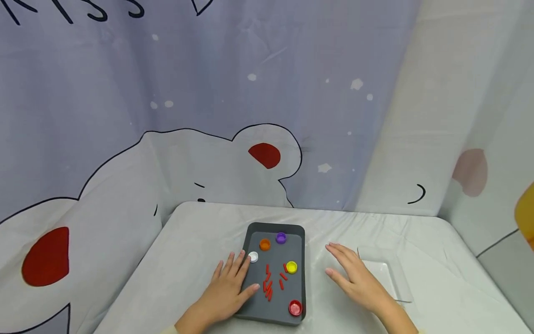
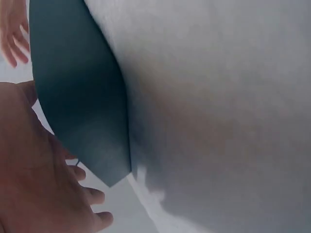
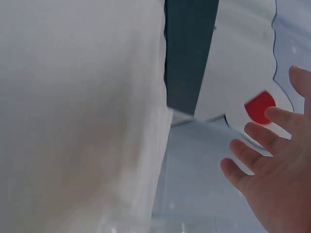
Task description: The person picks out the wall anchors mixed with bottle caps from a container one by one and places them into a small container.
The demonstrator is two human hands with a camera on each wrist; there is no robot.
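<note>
On the white-covered table [image 1: 200, 227], red sticks [image 1: 281, 284] lie in the grey tray [image 1: 277, 254]. Left hand [image 1: 225, 292] spread over the tray's left rim; right hand [image 1: 362, 282] wide, between tray and clear container [image 1: 403, 280]

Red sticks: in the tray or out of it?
In. The head view shows the red sticks lying loose on the floor of the tray, inside its rim.

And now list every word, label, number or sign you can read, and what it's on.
"KISS", probably: black lettering on the curtain, tops cut off by the frame.
A V-shaped mark beside it: also cut off, unreadable.
Gray tray, small cups, red sticks, clear container: no legible text.
</note>
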